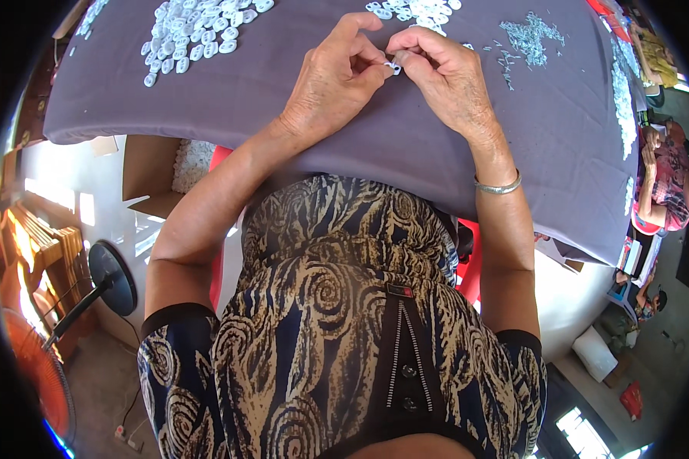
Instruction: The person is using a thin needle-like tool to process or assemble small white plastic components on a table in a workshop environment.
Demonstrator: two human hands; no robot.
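Observation:
Over the grey cloth-covered table (pixel 429 153), my two hands meet at the far middle. My left hand (pixel 329 84) pinches a small white plastic piece (pixel 393 68) between thumb and fingertips. Right against that piece, the thumb and index finger of my right hand (pixel 450 86) are pressed together; what they hold is too small to make out. A heap of white oval plastic pieces with holes (pixel 195 32) lies to the left of my hands. More of these white pieces (pixel 419 11) lie just beyond them. To the right is a scatter of tiny shiny pins or screws (pixel 530 40).
Along the table's right side runs a band of small pale parts (pixel 622 99). Below the left edge stands an open cardboard box (pixel 147 170) with white pieces (pixel 194 164). An orange fan (pixel 38 375) is at lower left. Another person (pixel 670 172) sits at far right.

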